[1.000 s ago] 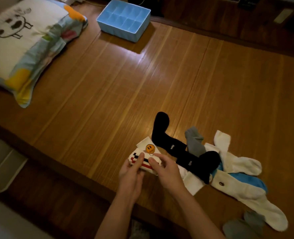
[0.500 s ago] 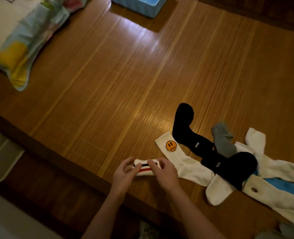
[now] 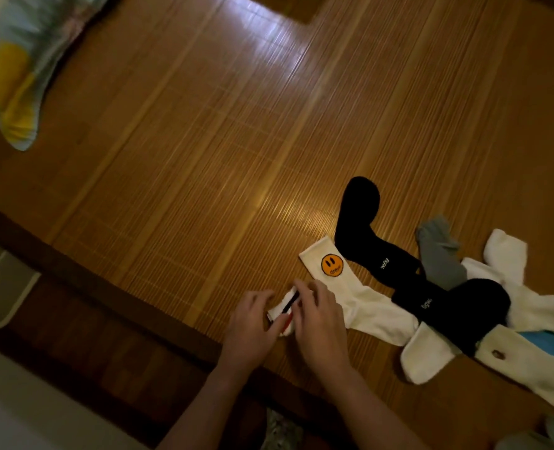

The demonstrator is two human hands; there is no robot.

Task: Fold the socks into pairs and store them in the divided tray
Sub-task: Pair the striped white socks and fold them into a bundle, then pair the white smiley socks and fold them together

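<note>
Holding striped sock (image 3: 283,307), left hand (image 3: 252,328) and right hand (image 3: 321,323) half-hide it.

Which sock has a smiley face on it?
The long white sock lying flat beside the striped sock. An orange smiley sits on its cuff. The black socks and grey sock have none.

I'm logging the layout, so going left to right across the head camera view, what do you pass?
Pillow, left hand, striped sock, right hand, smiley-face sock, grey sock; the black socks overlap those, so skipped.
</note>
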